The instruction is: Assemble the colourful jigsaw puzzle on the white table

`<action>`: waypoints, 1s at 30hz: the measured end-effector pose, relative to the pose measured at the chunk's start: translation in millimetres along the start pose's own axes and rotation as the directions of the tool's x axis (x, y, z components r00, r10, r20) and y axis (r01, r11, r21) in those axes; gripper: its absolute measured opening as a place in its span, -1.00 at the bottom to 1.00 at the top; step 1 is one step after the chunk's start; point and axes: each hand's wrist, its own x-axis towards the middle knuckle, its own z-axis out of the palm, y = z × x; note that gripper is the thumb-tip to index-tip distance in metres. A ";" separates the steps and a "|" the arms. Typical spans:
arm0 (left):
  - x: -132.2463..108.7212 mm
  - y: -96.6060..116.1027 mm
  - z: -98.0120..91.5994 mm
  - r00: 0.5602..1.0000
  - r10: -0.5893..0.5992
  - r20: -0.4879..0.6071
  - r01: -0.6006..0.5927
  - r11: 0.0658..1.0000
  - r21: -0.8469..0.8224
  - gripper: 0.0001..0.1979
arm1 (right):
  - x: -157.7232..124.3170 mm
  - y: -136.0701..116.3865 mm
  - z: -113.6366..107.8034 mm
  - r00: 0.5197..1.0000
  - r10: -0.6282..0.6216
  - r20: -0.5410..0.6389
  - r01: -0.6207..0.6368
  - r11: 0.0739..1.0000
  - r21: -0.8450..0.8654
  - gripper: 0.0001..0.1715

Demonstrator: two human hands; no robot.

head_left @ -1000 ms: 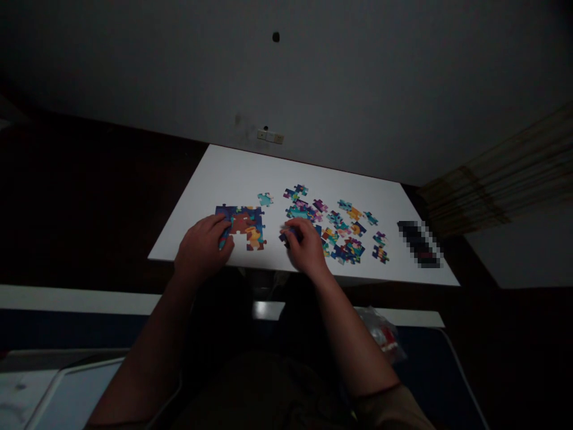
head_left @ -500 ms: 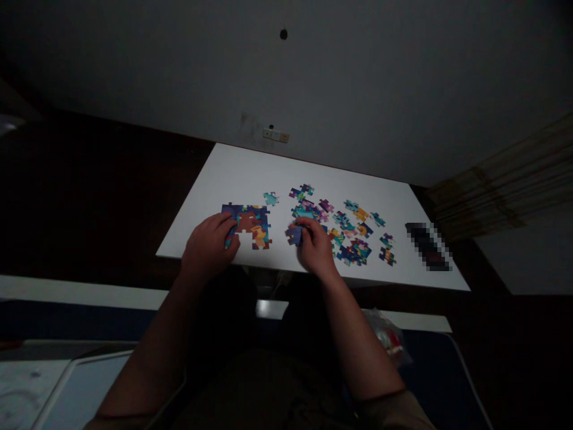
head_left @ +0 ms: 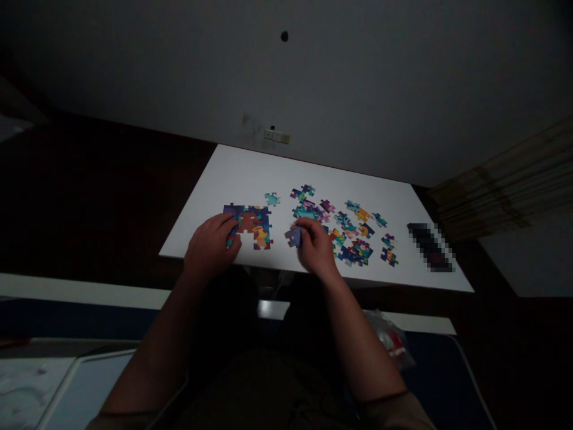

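I see one joined section [head_left: 263,229] on the white table [head_left: 250,173], my left hand [head_left: 212,243] resting on it, grip unclear, my right hand [head_left: 317,246] pinching a puzzle piece [head_left: 293,237], many loose pieces [head_left: 357,253] yet unjoined.

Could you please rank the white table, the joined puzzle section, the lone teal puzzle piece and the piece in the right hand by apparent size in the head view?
1. White table
2. Joined puzzle section
3. Lone teal puzzle piece and held puzzle piece: unsure, as the right hand partly covers the latter.
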 end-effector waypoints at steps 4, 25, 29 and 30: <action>-0.3 1.5 -0.4 1.000 -0.006 0.008 0.006 1.000 0.006 -0.48 | -1.6 -4.7 0.9 0.999 -0.016 -0.049 0.015 1.000 -0.019 -0.74; -3.5 -2.7 11.4 0.995 0.055 -0.077 -0.057 0.998 -0.025 -0.54 | 16.1 -15.6 11.1 0.982 -0.160 -0.102 0.147 0.982 -0.118 -0.76; -5.0 -2.8 13.5 0.993 0.058 -0.102 -0.060 0.998 -0.025 -0.57 | 54.7 -37.7 30.2 0.999 0.025 -0.045 -0.033 0.984 -0.173 -0.63; -5.3 -2.8 13.7 0.993 0.060 -0.104 -0.063 0.998 -0.029 -0.57 | 61.5 -42.3 35.4 0.999 0.039 -0.022 -0.042 0.980 -0.197 -0.61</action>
